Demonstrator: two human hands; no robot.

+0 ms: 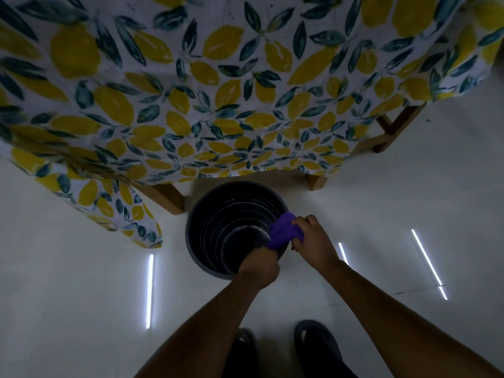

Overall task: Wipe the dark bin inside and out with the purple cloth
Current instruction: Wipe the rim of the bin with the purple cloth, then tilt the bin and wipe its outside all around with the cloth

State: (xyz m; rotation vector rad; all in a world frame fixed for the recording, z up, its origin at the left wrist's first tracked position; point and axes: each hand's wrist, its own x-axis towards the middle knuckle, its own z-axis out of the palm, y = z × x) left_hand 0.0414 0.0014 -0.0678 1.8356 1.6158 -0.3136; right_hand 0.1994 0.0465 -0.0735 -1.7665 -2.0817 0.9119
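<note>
The dark round bin [218, 214] stands upright on the pale floor, its ribbed inside open to view. My left hand [259, 264] grips the bin's near rim, fingers curled over the edge. My right hand [313, 238] is closed on the purple cloth [283, 231], bunched and pressed against the rim at the bin's right side. Part of the cloth hangs over the rim into the bin.
A table under a lemon-print cloth [218, 105] stands just behind the bin, wooden legs [166, 197] close to its left and right. My two dark slippers [316, 347] are at the bottom. Glossy floor with light reflections surrounds the bin.
</note>
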